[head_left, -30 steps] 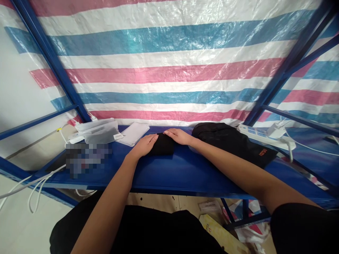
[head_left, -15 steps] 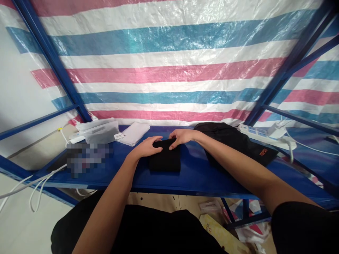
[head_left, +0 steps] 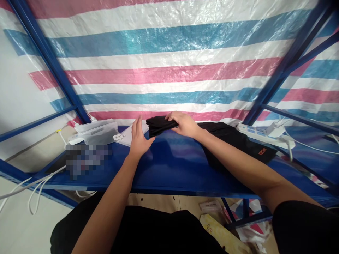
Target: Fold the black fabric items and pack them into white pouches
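A folded black cloth [head_left: 161, 125] is held up above the blue shelf [head_left: 172, 165], its layered edges showing at the left. My right hand [head_left: 183, 124] grips its right end between thumb and fingers. Just left of the cloth, my left hand [head_left: 140, 138] is open with its fingers spread, the thumb near the cloth's lower left corner. Behind my left hand lie white sheets [head_left: 126, 137]. To the right, partly under my right forearm, a larger black cloth [head_left: 227, 141] with orange lettering lies on the shelf.
At the left stand a translucent case [head_left: 102, 133] and a pixelated item [head_left: 87, 158] near white cables. A white power strip [head_left: 261, 135] with plugs is at the right. Blue posts flank the striped sheet [head_left: 169, 74]. A yellow box [head_left: 222, 234] lies below.
The folded black cloth has been lifted off the shelf and tilted, moving away from me in my right hand. My left hand has come off it and spread its fingers.
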Demonstrator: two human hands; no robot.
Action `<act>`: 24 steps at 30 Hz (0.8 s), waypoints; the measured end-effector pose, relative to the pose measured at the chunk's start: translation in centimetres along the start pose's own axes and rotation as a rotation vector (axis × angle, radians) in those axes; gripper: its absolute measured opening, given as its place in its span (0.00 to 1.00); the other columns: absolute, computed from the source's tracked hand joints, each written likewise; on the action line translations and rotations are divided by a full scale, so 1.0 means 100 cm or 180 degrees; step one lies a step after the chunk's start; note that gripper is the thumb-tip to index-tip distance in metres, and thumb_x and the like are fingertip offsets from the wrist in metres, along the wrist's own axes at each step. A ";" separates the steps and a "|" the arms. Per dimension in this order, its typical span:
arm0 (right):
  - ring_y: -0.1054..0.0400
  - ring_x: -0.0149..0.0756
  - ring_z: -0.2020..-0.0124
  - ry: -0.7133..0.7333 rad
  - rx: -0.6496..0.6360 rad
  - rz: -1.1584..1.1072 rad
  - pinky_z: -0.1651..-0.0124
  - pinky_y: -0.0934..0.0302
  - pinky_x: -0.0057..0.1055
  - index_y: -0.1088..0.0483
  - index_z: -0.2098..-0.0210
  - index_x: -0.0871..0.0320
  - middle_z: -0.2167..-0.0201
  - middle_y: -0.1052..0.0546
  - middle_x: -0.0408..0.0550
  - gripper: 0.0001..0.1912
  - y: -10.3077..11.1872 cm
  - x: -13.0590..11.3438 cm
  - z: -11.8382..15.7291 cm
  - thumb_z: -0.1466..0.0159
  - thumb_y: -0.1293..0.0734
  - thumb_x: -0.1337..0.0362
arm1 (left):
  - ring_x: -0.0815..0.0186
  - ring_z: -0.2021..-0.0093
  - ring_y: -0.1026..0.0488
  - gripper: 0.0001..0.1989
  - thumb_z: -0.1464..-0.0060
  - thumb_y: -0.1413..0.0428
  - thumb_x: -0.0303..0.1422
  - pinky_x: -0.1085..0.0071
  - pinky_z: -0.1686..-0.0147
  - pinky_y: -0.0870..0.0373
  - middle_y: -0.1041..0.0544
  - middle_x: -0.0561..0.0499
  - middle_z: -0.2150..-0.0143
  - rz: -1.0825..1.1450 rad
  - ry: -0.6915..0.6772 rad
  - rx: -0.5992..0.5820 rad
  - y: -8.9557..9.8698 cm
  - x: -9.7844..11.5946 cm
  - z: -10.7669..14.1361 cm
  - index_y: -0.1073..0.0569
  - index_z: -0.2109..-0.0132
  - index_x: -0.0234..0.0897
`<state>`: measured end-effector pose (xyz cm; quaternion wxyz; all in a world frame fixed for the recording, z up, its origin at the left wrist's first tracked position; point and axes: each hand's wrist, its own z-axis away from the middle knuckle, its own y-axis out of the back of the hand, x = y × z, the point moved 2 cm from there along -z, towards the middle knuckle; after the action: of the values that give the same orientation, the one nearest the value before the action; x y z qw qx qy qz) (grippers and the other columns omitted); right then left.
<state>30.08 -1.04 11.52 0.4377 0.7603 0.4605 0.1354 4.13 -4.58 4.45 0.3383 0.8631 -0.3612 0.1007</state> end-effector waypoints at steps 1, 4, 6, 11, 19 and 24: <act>0.25 0.52 0.44 0.0133 -0.0156 0.0128 0.43 0.36 0.39 0.26 0.52 0.55 0.43 0.19 0.56 0.11 -0.006 -0.003 0.003 0.34 0.30 0.67 | 0.43 0.17 0.53 0.54 0.38 0.33 0.38 0.45 0.21 0.48 0.51 0.33 0.17 -0.0139 -0.0085 -0.0030 0.001 0.001 0.001 0.57 0.17 0.40; 0.23 0.49 0.53 0.0096 -0.0854 0.0427 0.53 0.37 0.35 0.26 0.53 0.56 0.51 0.17 0.54 0.13 -0.031 -0.005 0.014 0.37 0.27 0.68 | 0.42 0.18 0.48 0.50 0.41 0.32 0.31 0.43 0.21 0.48 0.42 0.37 0.19 -0.0324 -0.0577 -0.0718 -0.006 0.001 0.006 0.47 0.19 0.43; 0.23 0.45 0.59 -0.0017 -0.1191 0.0476 0.58 0.40 0.33 0.25 0.56 0.56 0.56 0.17 0.51 0.11 -0.042 -0.004 0.020 0.38 0.25 0.67 | 0.45 0.23 0.39 0.41 0.42 0.33 0.27 0.45 0.24 0.42 0.31 0.42 0.25 -0.0318 -0.0882 -0.1317 -0.013 -0.002 0.010 0.35 0.25 0.45; 0.23 0.45 0.58 0.0036 -0.1450 0.0342 0.57 0.38 0.33 0.23 0.59 0.57 0.58 0.17 0.50 0.08 -0.043 -0.005 0.021 0.35 0.23 0.64 | 0.51 0.42 0.22 0.25 0.37 0.39 0.25 0.53 0.38 0.26 0.19 0.44 0.40 -0.0358 -0.1039 -0.1854 -0.019 -0.005 0.012 0.23 0.34 0.41; 0.22 0.45 0.57 0.0132 -0.1291 0.0143 0.55 0.36 0.34 0.26 0.39 0.56 0.53 0.16 0.53 0.24 -0.038 -0.009 0.027 0.34 0.22 0.67 | 0.54 0.46 0.22 0.16 0.29 0.46 0.27 0.58 0.45 0.23 0.22 0.42 0.43 -0.0358 -0.0918 -0.2024 -0.017 0.001 0.011 0.20 0.40 0.40; 0.23 0.39 0.64 -0.0009 -0.1304 -0.0791 0.58 0.37 0.31 0.19 0.47 0.52 0.59 0.15 0.44 0.12 -0.037 0.009 0.025 0.28 0.26 0.58 | 0.55 0.46 0.21 0.15 0.25 0.47 0.35 0.58 0.41 0.24 0.21 0.43 0.46 0.0280 -0.0619 -0.1781 -0.016 -0.006 0.010 0.19 0.40 0.39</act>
<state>29.97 -0.99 6.98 0.5968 0.5932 0.5128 0.1701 4.71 -4.06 2.61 0.5221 0.7255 -0.4427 -0.0714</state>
